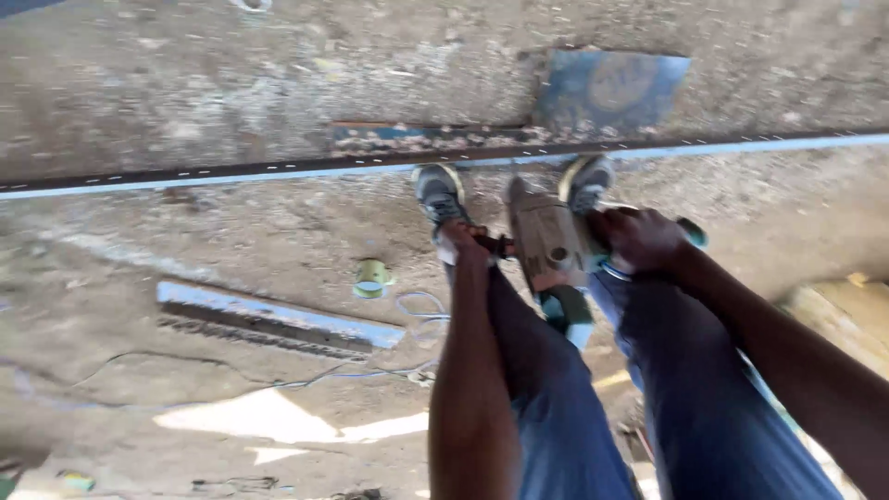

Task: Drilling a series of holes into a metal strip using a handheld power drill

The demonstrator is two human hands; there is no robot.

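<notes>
A person stands on a dusty concrete floor (185, 83), seen from above past two bare forearms and legs in blue trousers. Both hands grip a dust-coated, tan and dark handheld power tool (548, 245) held low between the knees, just above the feet. The left hand (460, 243) is closed around a short side handle sticking out from the tool's left flank. The right hand (641, 239) is wrapped over the tool's right side, fingers curled shut around its body. The tool's green and dark rear end (567, 310) points back towards the person's legs.

Two grey sports shoes show beyond the tool, the left shoe (439, 193) and the right shoe (587, 181), both toes touching or just short of a long, thin, pale metal strip (231, 173) that runs across the whole floor from side to side. A shorter pale metal bar (278, 317) lies on the floor to the left, well apart from the feet. A small green roll of tape (371, 277) sits near it, and a thin pale cable (278, 381) trails across the dust. A flat blue square panel (611, 88) lies beyond the strip.
</notes>
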